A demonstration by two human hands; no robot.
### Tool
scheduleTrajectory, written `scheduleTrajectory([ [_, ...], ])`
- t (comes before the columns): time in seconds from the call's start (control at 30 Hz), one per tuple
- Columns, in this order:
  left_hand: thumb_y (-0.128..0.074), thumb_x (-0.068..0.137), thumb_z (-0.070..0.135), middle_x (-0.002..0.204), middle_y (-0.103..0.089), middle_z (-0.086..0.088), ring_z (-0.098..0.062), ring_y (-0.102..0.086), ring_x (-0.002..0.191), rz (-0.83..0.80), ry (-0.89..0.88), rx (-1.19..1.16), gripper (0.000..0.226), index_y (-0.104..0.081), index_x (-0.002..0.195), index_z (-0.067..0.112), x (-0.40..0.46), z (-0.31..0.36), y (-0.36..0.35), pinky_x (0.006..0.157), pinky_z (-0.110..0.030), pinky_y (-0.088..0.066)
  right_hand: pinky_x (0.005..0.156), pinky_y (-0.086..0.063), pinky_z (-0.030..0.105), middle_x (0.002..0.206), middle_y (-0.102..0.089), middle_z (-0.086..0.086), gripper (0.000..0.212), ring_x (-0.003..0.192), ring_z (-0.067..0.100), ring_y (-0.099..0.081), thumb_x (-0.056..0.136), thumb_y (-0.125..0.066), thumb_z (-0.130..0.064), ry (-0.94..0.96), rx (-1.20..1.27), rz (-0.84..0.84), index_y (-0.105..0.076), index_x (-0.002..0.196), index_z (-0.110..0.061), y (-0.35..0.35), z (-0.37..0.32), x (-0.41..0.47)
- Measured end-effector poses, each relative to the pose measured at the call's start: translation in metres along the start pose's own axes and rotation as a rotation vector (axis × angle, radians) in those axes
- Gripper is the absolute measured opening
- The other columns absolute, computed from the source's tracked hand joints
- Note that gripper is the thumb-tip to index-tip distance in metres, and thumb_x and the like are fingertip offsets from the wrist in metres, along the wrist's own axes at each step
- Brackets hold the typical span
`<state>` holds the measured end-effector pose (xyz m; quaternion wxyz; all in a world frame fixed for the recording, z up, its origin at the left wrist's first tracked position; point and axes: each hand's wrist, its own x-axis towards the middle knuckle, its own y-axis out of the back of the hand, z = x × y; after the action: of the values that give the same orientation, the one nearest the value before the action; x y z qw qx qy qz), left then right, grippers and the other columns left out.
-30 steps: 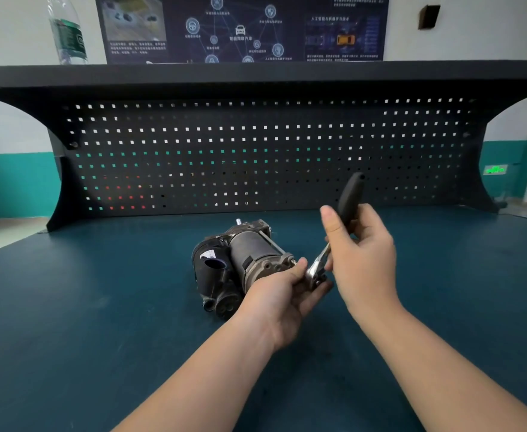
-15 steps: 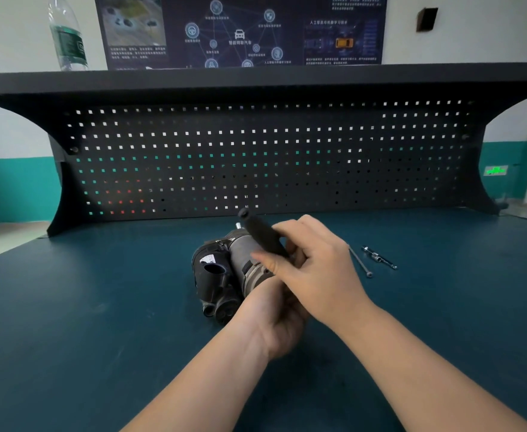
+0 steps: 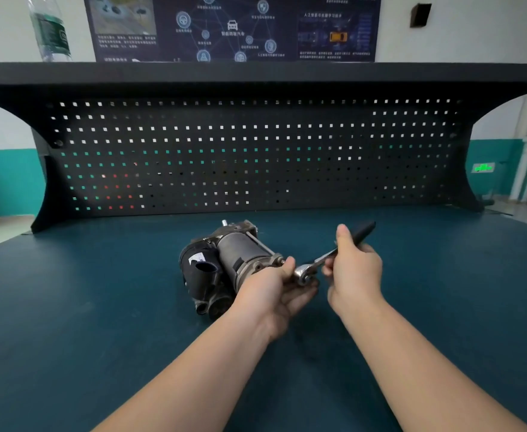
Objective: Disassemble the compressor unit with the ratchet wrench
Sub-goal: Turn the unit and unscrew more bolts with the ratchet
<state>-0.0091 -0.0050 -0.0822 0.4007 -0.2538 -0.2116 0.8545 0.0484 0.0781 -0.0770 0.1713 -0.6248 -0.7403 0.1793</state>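
The compressor unit, a grey motor cylinder with a black housing on its left, lies on its side on the dark blue bench top. My left hand cups the near end of the unit and holds the chrome head of the ratchet wrench against it. My right hand grips the wrench's black handle, which points up and to the right. The socket and the bolt under it are hidden by my left hand.
A black pegboard back panel with a shelf above closes the far side of the bench. A plastic water bottle stands on the shelf at the left. A poster hangs on the wall behind.
The wrench handle swung from upper right over to the left across the unit, then back to the right. My left hand stayed on the unit's near end. The camera moved closer.
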Motion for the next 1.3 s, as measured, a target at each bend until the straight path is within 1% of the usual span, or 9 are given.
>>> scheduleTrajectory([
  [0.1,-0.056,0.092,0.013,0.080,-0.065,-0.018,-0.026,-0.064,0.067,0.024,0.034,-0.025,0.017,-0.057,0.093,-0.004,0.003,-0.002,-0.012,0.050,-0.030,-0.057,0.036,-0.034,0.019,0.043,-0.044,-0.006,0.027,0.031,0.003,-0.039,0.092,-0.061,-0.030,-0.020,0.031,-0.001,-0.053,0.073,-0.014,0.002,-0.001,0.011],
  [0.3,-0.057,0.092,0.012,0.107,-0.064,-0.024,-0.030,-0.065,0.071,0.030,0.054,-0.053,0.025,-0.058,0.110,-0.006,0.007,0.002,-0.019,0.050,-0.034,-0.057,0.055,-0.039,0.025,0.052,-0.045,-0.011,0.033,0.052,0.008,-0.045,0.088,-0.059,-0.043,0.520,-0.450,-0.216,-0.048,0.064,-0.023,-0.009,-0.018,0.017],
  [0.57,-0.059,0.089,0.005,0.069,-0.069,-0.018,-0.025,-0.069,0.056,-0.054,0.070,-0.037,0.012,-0.063,0.090,-0.005,0.014,0.007,-0.006,0.048,-0.032,-0.057,0.052,-0.036,0.021,0.056,-0.043,-0.008,0.029,0.054,0.009,-0.042,0.085,-0.065,-0.039,0.930,-0.572,-0.380,-0.051,0.072,-0.018,-0.010,-0.015,0.008],
  [0.87,-0.056,0.091,0.006,0.072,-0.065,-0.018,-0.025,-0.065,0.059,-0.004,0.033,-0.082,0.009,-0.055,0.088,-0.003,0.015,-0.003,-0.010,0.051,-0.032,-0.056,0.028,-0.023,0.009,0.059,-0.046,0.004,0.009,0.041,0.006,-0.041,0.098,-0.049,-0.014,-0.403,0.152,0.032,-0.051,0.090,-0.012,0.010,0.010,0.025],
  [0.93,-0.058,0.090,0.004,0.080,-0.065,-0.019,-0.027,-0.063,0.068,-0.001,0.013,-0.103,0.009,-0.056,0.092,-0.004,0.017,-0.006,-0.011,0.053,-0.034,-0.057,0.030,-0.026,0.012,0.058,-0.045,0.003,0.014,0.034,0.006,-0.041,0.096,-0.055,-0.020,-0.218,0.046,0.007,-0.051,0.086,-0.011,0.006,0.006,0.026],
  [1.03,-0.058,0.089,0.002,0.076,-0.065,-0.017,-0.024,-0.065,0.066,-0.041,-0.003,-0.149,0.009,-0.058,0.084,-0.004,0.017,-0.005,-0.015,0.054,-0.033,-0.059,0.048,-0.041,0.026,0.058,-0.051,-0.005,0.017,0.044,0.009,-0.049,0.088,-0.063,-0.035,0.452,-0.283,-0.150,-0.056,0.094,-0.021,-0.004,-0.010,0.017],
  [1.13,-0.050,0.092,-0.001,0.066,-0.063,-0.010,-0.017,-0.062,0.057,-0.074,0.007,-0.141,0.015,-0.059,0.080,-0.001,0.017,-0.003,-0.012,0.048,-0.026,-0.057,0.056,-0.041,0.017,0.066,-0.055,-0.018,0.021,0.055,0.005,-0.050,0.085,-0.064,-0.042,0.870,-0.527,-0.368,-0.053,0.102,-0.036,-0.010,-0.012,-0.002],
  [1.23,-0.048,0.091,-0.002,0.066,-0.062,-0.010,-0.018,-0.062,0.057,-0.069,0.027,-0.130,0.014,-0.058,0.081,0.002,0.016,-0.002,-0.009,0.047,-0.028,-0.057,0.054,-0.038,0.012,0.066,-0.058,-0.016,0.019,0.057,0.004,-0.052,0.086,-0.062,-0.041,0.943,-0.578,-0.342,-0.051,0.099,-0.034,-0.008,-0.007,-0.006],
  [1.3,-0.050,0.091,-0.001,0.067,-0.064,-0.015,-0.023,-0.065,0.055,-0.055,0.038,-0.149,0.006,-0.055,0.089,-0.002,0.015,-0.001,-0.009,0.044,-0.032,-0.056,0.053,-0.041,0.018,0.063,-0.058,-0.010,0.017,0.052,0.003,-0.052,0.088,-0.061,-0.038,0.726,-0.486,-0.194,-0.050,0.088,-0.025,-0.005,-0.008,0.005],
])
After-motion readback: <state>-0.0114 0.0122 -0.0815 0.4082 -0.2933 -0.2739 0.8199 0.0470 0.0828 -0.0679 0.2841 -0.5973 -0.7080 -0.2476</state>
